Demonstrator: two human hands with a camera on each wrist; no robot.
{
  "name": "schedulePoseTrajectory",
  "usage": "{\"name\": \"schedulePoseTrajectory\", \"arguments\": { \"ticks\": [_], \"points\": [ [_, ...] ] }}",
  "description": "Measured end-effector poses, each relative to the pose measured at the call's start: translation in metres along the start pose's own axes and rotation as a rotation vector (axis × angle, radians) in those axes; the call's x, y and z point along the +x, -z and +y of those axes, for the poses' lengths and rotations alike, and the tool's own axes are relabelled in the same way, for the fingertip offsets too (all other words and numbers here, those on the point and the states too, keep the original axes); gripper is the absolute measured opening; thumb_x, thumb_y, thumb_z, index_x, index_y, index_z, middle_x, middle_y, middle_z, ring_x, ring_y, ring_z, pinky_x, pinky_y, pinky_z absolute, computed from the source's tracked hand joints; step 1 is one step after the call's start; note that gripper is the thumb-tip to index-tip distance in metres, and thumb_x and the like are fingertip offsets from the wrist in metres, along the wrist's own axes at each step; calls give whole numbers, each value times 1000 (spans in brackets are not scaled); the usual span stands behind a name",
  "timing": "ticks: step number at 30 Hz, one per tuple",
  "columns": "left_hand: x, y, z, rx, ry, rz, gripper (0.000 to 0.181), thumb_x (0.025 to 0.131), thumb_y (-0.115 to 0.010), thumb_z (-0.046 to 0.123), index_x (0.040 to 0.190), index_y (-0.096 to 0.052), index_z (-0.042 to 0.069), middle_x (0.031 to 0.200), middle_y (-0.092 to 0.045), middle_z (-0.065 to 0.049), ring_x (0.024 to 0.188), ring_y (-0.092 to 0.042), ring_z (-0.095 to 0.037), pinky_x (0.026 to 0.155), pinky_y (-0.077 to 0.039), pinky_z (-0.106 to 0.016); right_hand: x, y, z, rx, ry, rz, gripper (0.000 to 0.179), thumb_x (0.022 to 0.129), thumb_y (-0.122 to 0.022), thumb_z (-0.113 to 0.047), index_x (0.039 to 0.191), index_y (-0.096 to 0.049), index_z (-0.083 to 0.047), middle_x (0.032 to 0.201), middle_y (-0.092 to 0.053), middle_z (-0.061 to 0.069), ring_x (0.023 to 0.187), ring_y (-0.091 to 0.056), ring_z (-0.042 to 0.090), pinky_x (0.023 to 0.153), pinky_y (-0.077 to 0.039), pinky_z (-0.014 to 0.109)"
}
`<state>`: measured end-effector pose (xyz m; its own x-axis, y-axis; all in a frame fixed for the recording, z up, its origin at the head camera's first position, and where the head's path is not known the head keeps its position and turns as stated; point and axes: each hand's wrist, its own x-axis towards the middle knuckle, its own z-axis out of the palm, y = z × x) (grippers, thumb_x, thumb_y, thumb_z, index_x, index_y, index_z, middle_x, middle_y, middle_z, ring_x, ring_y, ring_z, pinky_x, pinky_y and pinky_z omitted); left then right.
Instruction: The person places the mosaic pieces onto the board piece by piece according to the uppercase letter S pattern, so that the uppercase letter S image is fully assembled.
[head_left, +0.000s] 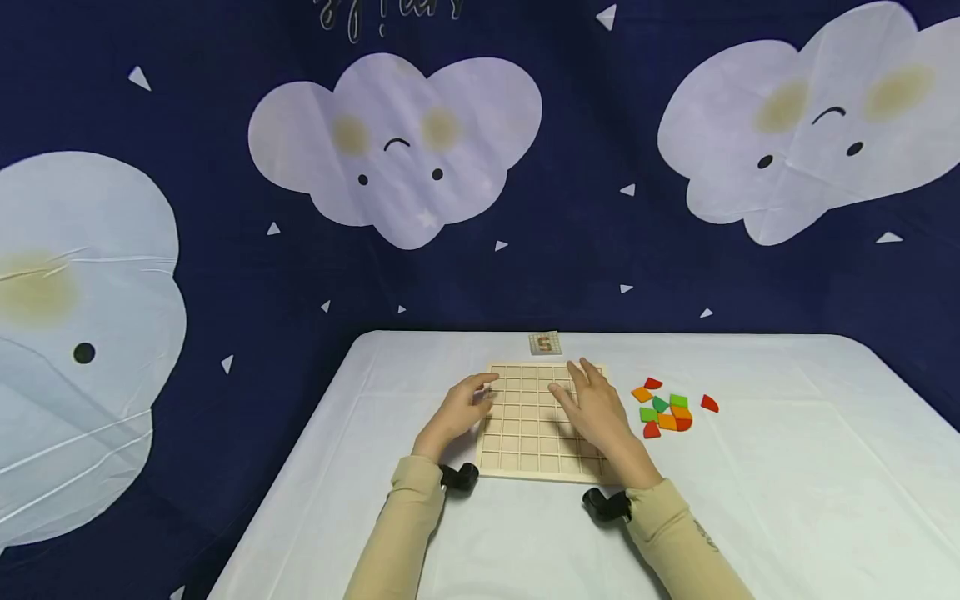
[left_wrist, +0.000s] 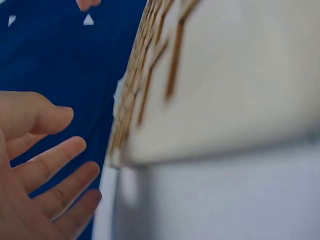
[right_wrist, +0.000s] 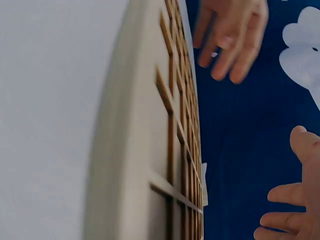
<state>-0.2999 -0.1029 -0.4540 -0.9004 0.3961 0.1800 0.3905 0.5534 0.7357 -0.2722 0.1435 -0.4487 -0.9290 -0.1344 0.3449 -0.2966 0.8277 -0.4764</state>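
A square wooden grid board (head_left: 525, 433) lies on the white table, its cells holding no pieces where they show. Over its left edge is my left hand (head_left: 459, 410), fingers spread and relaxed toward the board. My right hand (head_left: 596, 408) hovers above the board's right half, fingers apart, hiding part of the grid. In the left wrist view the left hand (left_wrist: 45, 170) has nothing between thumb and fingers. The right wrist view shows the right hand (right_wrist: 295, 200) with fingers loosely extended, beside the raised grid ribs.
Right of the board lies a loose group of coloured pieces: red quarter-rounds (head_left: 709, 403), orange squares (head_left: 642, 393), green squares (head_left: 678, 401) and a teal piece (head_left: 660, 404). A small patterned card (head_left: 545, 342) sits behind the board, near the back edge of the table (head_left: 787, 467).
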Motion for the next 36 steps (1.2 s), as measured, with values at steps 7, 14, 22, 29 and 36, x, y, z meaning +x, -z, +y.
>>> {"name": "schedulePoseTrajectory", "arguments": {
  "ticks": [7,14,22,29,36],
  "points": [
    [-3,-2,-18,-177,39,79,47,87,-57,-5,133,-50,1,131,-51,-19,117,-51,-34,98,-44,-41,4,13,10,127,29,52,62,98,-47,-42,138,-42,4,140,-37,27,126,-36,45,102,-32,58],
    [-2,-8,-26,-209,-2,132,46,83,-58,-9,129,-52,-5,124,-57,-21,115,-52,-33,99,-43,-40,5,31,28,241,5,86,58,97,-50,-38,139,-40,1,137,-41,25,125,-37,43,101,-33,59],
    [-2,-11,-30,-185,2,135,45,82,-59,-11,126,-54,-6,122,-58,-19,114,-53,-32,98,-44,-36,3,55,65,299,-71,262,48,97,-53,-28,132,-49,4,130,-50,24,120,-44,41,98,-36,55],
    [-2,-14,-33,-202,-6,143,44,81,-60,-12,125,-55,-6,121,-59,-20,113,-54,-32,98,-44,-38,-14,80,103,379,-270,415,43,97,-51,-25,131,-52,2,126,-55,22,118,-49,36,100,-40,46],
    [-4,-10,-25,-184,11,146,43,82,-61,-12,124,-56,-6,120,-59,-19,112,-54,-31,98,-44,-36,-32,86,133,426,-516,492,43,95,-54,-30,132,-54,-6,122,-61,9,99,-55,4,85,-47,16]
  ]
}}
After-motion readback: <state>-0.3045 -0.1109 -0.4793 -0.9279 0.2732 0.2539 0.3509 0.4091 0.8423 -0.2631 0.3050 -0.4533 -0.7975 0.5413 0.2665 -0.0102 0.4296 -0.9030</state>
